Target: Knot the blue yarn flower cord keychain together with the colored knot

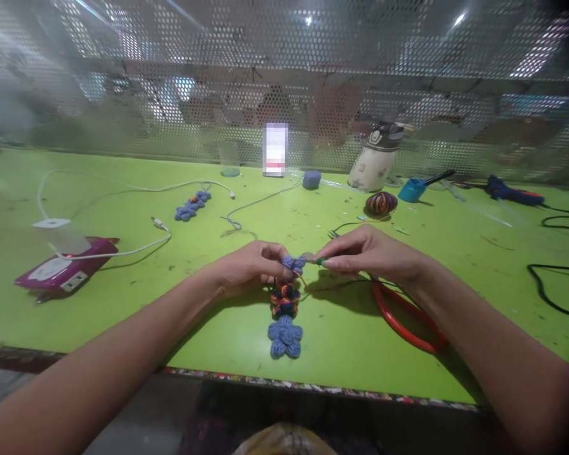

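Observation:
Between the thumb and fingers of my left hand [258,265] is the top of a crocheted flower strip [285,338]. Two flowers on it are blue; the middle one is dark with orange and pink. Closed in a pinch, my right hand [367,253] grips a thin crochet hook [320,260] with a green part, its tip at the upper blue flower. An orange strand [299,275] comes off the work near my left fingertips. Under my right hand and forearm lie red-handled scissors [398,325], partly hidden.
Further back are a multicoloured yarn ball [381,203], a blue yarn ball [312,179], a kettle-like jug [373,165], a blue container [411,190] and a glue gun [514,191]. A finished flower strip [192,206], white cable [123,253] and purple power strip [66,268] lie left.

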{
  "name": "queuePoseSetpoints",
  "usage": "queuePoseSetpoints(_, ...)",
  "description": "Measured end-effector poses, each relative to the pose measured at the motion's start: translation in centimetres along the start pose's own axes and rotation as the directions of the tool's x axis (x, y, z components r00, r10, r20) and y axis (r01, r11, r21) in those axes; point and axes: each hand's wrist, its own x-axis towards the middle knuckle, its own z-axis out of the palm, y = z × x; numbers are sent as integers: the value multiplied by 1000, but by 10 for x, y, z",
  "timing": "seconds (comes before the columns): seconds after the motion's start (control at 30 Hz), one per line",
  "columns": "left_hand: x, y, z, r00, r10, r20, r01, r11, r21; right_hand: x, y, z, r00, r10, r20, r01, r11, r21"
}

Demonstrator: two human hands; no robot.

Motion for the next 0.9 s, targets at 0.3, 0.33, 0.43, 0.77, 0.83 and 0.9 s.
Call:
queuePoseSetpoints(0.3, 4, -6, -2, 999, 29, -26, -27, 997, 76, -11, -20, 0, 962, -197, -189, 136, 946, -296)
queuePoseSetpoints(0.33, 3, -5, -2, 999, 35, -38, -30, 991, 127, -13, -23, 1, 951, -243, -194, 163, 920, -355)
queuePoseSetpoints(0.43, 3, -3, -3, 994, 69, -85, -39, 949, 314, -18, -32, 5, 918, -350, -186, 226, 848, -480)
queuePoseSetpoints(0.77, 2, 2, -1, 990, 97, -106, -41, 899, 436, -20, -33, 5, 660, -696, -283, 237, 550, -801)
queuePoseSetpoints(0.83, 1, 2, 0, 990, 100, -99, -46, 897, 440, -17, -30, 5, 586, -731, -351, 167, 533, -830)
queuePoseSetpoints(0.9, 1, 2, 0, 989, 112, -93, -60, 898, 436, -14, -28, 8, 535, -750, -390, 113, 521, -846)
